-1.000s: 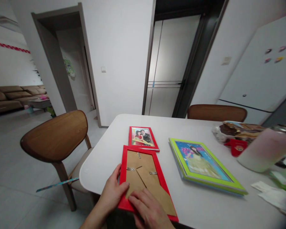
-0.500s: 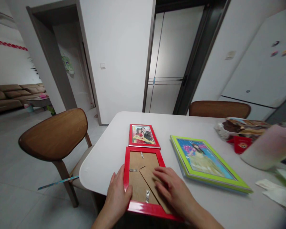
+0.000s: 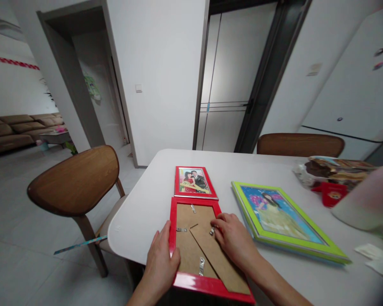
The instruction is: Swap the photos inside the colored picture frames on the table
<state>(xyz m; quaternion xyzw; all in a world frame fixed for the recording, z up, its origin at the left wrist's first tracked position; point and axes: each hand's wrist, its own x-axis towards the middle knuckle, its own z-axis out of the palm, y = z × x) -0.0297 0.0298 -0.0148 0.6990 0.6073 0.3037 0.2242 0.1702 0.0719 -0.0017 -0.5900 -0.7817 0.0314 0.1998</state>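
Note:
A red picture frame [image 3: 200, 284] lies face down at the table's near edge, its brown backing board [image 3: 187, 246] and easel stand [image 3: 221, 263] facing up. My left hand [image 3: 162, 257] grips the frame's left side, thumb on top. At the right side, the curled fingers of my right hand [image 3: 234, 240] are on a small metal clip [image 3: 212, 230]. Other metal clips sit at the top, the left [image 3: 181, 230] and the bottom [image 3: 201, 266] of the backing. Just beyond, touching or nearly so, a second red picture frame [image 3: 196, 195] lies face up with a photo of two people.
Green picture frames [image 3: 306, 250], apparently stacked, lie to the right on the white table [image 3: 140, 204]. Farther right are a pinkish-white container [image 3: 364, 199], a red packet [image 3: 333, 194], a plastic bag [image 3: 306, 172] and white paper [image 3: 370, 250]. Wooden chairs stand left [image 3: 76, 182] and behind [image 3: 300, 145].
My right hand has moved up from the easel stand to the right side of the backing, where the metal clip now shows under its fingers. My left hand keeps its hold.

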